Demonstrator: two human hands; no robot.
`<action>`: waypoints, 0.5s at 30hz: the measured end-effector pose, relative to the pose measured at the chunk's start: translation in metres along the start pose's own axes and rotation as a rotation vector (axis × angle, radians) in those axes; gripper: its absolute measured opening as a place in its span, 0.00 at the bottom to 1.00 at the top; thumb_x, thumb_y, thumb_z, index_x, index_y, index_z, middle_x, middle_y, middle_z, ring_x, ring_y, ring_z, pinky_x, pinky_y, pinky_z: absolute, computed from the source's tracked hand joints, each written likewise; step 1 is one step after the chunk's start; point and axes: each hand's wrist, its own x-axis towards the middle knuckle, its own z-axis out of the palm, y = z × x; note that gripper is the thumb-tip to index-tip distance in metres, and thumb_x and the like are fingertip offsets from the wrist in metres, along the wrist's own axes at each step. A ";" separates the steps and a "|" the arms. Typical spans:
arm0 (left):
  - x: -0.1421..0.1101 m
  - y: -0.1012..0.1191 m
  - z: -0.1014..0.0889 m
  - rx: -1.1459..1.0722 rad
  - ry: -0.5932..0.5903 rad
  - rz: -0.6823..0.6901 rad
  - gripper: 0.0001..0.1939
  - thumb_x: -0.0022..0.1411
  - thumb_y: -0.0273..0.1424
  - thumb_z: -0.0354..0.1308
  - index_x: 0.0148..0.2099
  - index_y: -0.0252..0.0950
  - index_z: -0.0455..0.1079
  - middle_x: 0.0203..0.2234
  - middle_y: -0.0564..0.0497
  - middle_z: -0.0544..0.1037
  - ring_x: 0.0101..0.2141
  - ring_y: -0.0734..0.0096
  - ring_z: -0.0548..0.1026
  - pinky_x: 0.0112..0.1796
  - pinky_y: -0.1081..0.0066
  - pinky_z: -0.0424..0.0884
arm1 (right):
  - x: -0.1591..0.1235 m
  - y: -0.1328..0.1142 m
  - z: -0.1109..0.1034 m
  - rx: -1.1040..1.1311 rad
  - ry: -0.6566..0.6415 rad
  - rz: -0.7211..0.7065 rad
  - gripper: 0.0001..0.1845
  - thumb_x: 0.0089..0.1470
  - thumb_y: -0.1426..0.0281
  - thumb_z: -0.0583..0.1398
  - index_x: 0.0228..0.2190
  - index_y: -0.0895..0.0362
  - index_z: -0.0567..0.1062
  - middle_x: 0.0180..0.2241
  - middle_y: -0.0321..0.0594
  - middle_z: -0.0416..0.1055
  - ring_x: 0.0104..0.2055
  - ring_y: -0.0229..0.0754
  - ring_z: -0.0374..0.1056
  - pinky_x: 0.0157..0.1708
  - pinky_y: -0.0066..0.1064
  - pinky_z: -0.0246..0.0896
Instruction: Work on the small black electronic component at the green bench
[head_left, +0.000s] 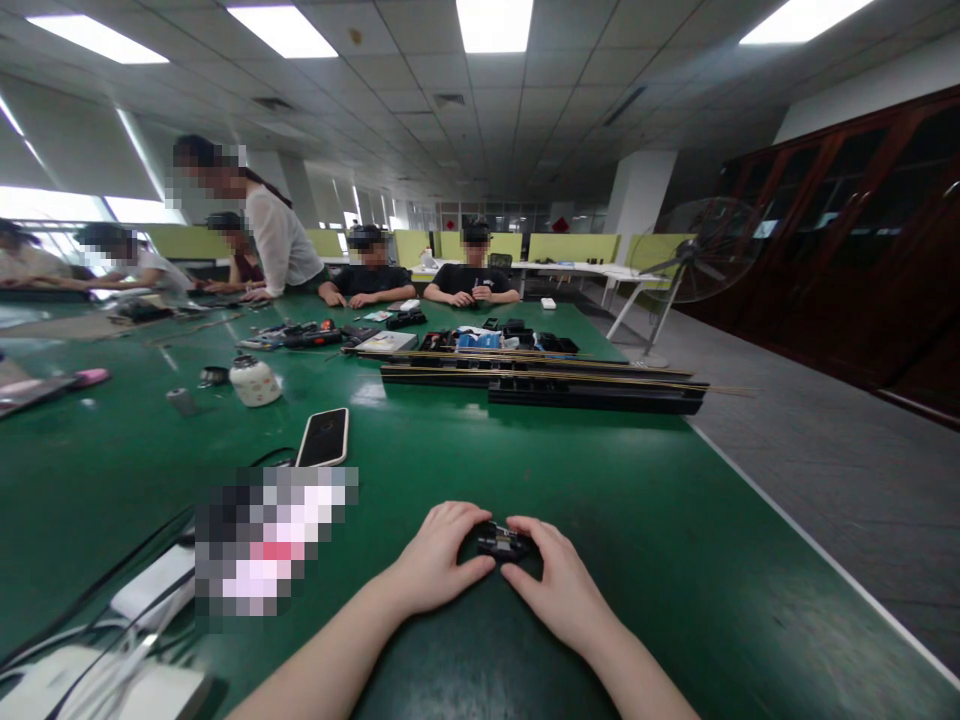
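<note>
A small black part (501, 543) with metallic bits on its upper side lies between my hands, low over the green table. My left hand (441, 560) grips its left end, thumb in front and fingers behind. From the other side my right hand (561, 575) holds the right end between thumb and fingers. The part's ends are partly covered by the fingertips, and its exact kind is too small to make out.
Long black rails (600, 397) with thin brass-coloured rods lie across the green table (450, 455). To the left are a phone (324, 438), a white jar (255, 382), cables and a white power strip (97, 685). Several people sit or lean farther off; a fan (686, 250) stands right.
</note>
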 end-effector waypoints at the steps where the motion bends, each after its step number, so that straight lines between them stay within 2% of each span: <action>1: 0.000 0.000 0.000 -0.003 0.000 -0.001 0.20 0.56 0.36 0.59 0.51 0.41 0.63 0.46 0.47 0.70 0.48 0.59 0.65 0.50 0.59 0.60 | 0.000 0.000 0.000 0.000 -0.002 0.000 0.21 0.43 0.70 0.61 0.43 0.52 0.72 0.44 0.42 0.71 0.48 0.48 0.65 0.50 0.41 0.57; 15: 0.000 -0.008 0.006 0.006 -0.002 -0.019 0.24 0.56 0.34 0.60 0.55 0.41 0.61 0.47 0.47 0.70 0.48 0.59 0.65 0.50 0.59 0.60 | 0.000 0.001 0.000 0.007 -0.008 -0.003 0.19 0.45 0.70 0.59 0.43 0.53 0.72 0.45 0.42 0.72 0.49 0.47 0.65 0.51 0.40 0.56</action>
